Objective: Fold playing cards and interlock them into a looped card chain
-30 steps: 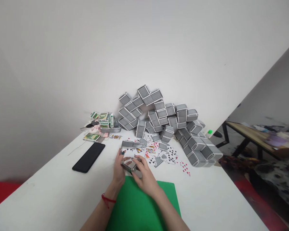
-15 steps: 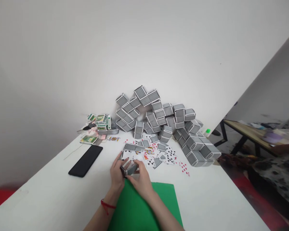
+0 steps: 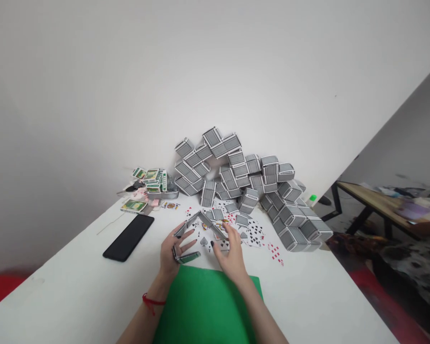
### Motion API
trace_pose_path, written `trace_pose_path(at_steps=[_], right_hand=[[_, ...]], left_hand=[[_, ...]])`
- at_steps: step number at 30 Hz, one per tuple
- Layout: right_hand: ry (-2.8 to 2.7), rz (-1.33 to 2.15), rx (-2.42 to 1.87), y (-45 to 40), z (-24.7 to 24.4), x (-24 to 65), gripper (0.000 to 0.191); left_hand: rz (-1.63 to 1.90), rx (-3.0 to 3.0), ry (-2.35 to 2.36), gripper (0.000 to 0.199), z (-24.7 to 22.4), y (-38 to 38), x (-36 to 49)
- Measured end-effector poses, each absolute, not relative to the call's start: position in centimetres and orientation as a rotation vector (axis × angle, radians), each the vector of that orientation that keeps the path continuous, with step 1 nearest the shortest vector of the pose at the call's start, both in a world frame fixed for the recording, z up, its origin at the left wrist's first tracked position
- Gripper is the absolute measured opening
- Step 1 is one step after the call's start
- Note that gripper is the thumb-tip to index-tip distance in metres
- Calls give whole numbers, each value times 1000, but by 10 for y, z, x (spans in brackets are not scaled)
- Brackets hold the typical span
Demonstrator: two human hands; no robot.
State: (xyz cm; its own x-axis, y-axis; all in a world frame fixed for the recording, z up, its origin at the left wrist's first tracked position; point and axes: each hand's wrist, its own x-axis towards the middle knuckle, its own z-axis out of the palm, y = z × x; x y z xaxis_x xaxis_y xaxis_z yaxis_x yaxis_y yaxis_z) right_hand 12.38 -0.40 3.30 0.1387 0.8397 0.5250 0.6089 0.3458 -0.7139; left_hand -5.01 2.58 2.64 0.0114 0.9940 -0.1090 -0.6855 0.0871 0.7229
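My left hand (image 3: 169, 255) is closed around a bent strip of folded playing cards (image 3: 187, 259), grey on the outside, its fingers inside the bend. From there the strip rises to a peak and slopes down to the right. My right hand (image 3: 232, 253) is at that sloping end, thumb and fingers spread apart; its fingertips are close to the strip, and I cannot tell if they touch it. Loose playing cards (image 3: 254, 234) lie face up and face down beyond both hands. Behind them leans a large stack of folded card blocks (image 3: 232, 177) against the wall.
A black phone (image 3: 129, 237) lies left of my hands. Green-and-white card boxes (image 3: 152, 177) are piled at the back left. A green sheet (image 3: 208, 306) covers the table's near middle. A wooden desk (image 3: 365, 198) stands off to the right.
The card strip was bunched between both hands; now it is spread wider. My right hand has moved right and its fingers have opened. My left hand has shifted slightly left.
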Motion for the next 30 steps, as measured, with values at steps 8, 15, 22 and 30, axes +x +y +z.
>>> trace_pose_path(at_steps=[8, 15, 22, 30], right_hand=[[-1437, 529, -1395, 13, 4, 127, 44], [-2053, 577, -1497, 53, -5, 126, 73], [-2068, 588, -1740, 78, -2, 123, 81], [-1793, 742, -1527, 75, -3, 137, 22]], left_hand=[[1683, 460, 822, 34, 25, 33, -57], [1687, 445, 819, 33, 19, 37, -58], [1623, 430, 822, 36, 18, 36, -59], [1668, 289, 862, 29, 14, 41, -58]])
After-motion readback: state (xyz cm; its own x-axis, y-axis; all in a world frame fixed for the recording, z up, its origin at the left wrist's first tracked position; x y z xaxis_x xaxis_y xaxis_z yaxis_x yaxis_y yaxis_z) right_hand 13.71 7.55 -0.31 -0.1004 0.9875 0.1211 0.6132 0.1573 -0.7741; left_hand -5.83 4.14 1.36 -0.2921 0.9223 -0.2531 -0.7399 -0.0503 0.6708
